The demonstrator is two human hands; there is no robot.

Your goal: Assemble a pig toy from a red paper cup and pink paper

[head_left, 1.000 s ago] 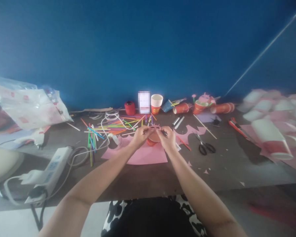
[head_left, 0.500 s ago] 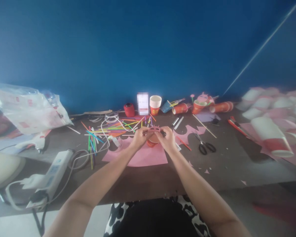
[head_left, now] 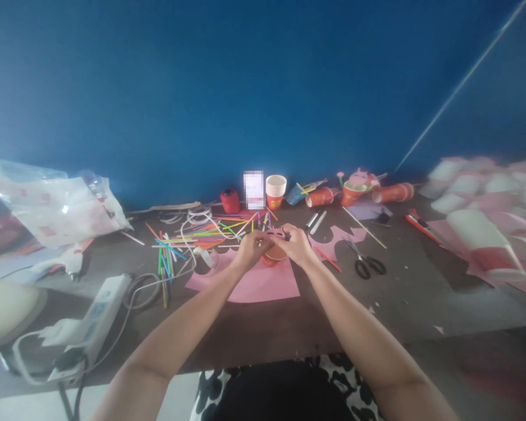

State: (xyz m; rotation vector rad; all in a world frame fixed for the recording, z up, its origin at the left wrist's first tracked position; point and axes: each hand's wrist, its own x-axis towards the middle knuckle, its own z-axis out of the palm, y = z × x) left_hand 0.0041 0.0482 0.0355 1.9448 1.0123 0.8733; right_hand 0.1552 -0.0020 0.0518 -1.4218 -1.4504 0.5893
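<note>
Both hands pinching a small pink paper cutout [head_left: 274, 234] over a red paper cup [head_left: 273, 254], left hand [head_left: 253, 248] at nine o'clock, right hand [head_left: 296, 245] at three, steadying; black-handled scissors [head_left: 365, 262] farther at three o'clock.

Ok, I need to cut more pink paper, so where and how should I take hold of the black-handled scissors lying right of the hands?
Probably by the two black loop handles of the scissors, which lie at the near end, toward the table edge; the blades point away, toward the wall. Come from the near right side with the right hand, once it lets go of the red paper cup. Nothing lies on the handles.
</note>
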